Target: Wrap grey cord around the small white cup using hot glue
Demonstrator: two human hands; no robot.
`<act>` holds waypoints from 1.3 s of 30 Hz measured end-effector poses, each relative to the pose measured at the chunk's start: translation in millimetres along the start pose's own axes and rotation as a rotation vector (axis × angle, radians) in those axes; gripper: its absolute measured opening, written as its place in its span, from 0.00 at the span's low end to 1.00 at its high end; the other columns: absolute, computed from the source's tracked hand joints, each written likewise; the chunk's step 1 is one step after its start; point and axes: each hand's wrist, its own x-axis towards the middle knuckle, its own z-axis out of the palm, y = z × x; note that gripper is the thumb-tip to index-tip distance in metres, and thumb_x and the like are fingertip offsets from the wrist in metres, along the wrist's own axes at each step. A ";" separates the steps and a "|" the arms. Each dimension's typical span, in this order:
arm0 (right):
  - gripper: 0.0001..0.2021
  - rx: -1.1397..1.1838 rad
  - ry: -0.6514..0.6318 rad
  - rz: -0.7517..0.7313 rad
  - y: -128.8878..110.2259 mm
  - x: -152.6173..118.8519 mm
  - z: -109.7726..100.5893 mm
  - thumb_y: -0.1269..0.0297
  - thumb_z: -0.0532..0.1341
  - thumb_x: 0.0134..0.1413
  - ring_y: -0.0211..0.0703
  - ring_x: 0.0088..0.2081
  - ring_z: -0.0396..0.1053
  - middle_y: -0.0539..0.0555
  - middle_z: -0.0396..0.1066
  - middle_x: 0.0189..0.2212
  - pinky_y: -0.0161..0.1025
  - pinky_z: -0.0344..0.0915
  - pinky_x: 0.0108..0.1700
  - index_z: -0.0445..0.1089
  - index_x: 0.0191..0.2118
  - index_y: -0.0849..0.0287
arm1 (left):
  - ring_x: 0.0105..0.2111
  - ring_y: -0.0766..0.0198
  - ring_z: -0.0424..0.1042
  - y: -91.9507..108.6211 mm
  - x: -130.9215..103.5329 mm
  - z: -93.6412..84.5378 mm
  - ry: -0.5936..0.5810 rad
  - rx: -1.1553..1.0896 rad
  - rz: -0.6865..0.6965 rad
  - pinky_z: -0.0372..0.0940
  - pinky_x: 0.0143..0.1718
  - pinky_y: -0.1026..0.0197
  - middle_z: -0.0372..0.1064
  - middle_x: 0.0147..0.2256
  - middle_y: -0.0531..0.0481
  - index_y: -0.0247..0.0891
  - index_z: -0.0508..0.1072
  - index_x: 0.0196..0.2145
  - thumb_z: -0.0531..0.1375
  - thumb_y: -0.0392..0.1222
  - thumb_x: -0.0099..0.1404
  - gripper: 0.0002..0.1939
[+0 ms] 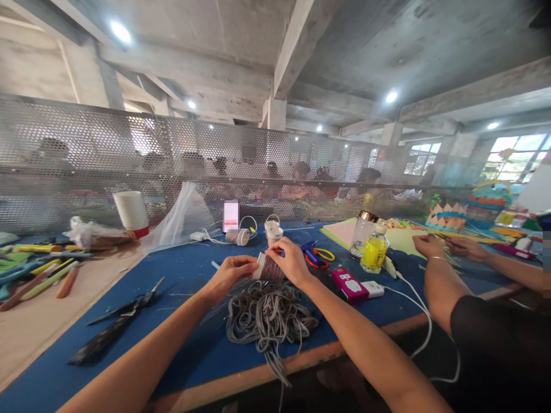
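Between my hands is a white paper cup [272, 271] lying on its side, its wall wound with brown cord. My left hand [232, 276] grips the cup's white rim end with thumb and fingers. My right hand [290, 261] is closed at the top of the wound part, fingertips pressed together; whether they also pinch a cord end is too small to tell. Just below lies a loose heap of grey cord [271, 315], its strands trailing over the table's front edge. Behind my hands stand a small cup with a handle [274, 232] and a cord-wrapped cup on its side [237, 237].
Black scissors [124, 312] lie left, red-and-blue scissors [316, 255] right. A pink power bank [349, 285], a yellow bottle [374, 252] and a glass jar [360, 238] stand nearby. A phone [231, 216] leans upright behind. A co-worker's hands [430, 246] work at right.
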 end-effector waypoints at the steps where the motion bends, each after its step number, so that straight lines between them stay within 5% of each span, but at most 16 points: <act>1: 0.06 -0.002 -0.001 -0.001 0.2 -0.1 0.1 0.60 0.61 0.56 0.37 0.33 0.68 0.51 0.69 0.32 0.34 0.63 0.41 0.72 0.32 0.57 | 0.26 0.60 0.70 -0.3 -0.1 0.0 -0.001 0.000 -0.005 0.62 0.26 0.62 0.72 0.24 0.46 0.33 0.78 0.31 0.69 0.51 0.46 0.19; 39: 0.07 0.012 -0.011 0.005 3.4 -1.1 2.5 0.60 0.61 0.55 0.37 0.32 0.69 0.51 0.69 0.31 0.33 0.64 0.39 0.71 0.32 0.57 | 0.25 0.63 0.69 -6.8 3.4 -5.5 -0.049 0.025 0.012 0.61 0.28 0.63 0.72 0.27 0.46 0.32 0.78 0.33 0.67 0.49 0.51 0.17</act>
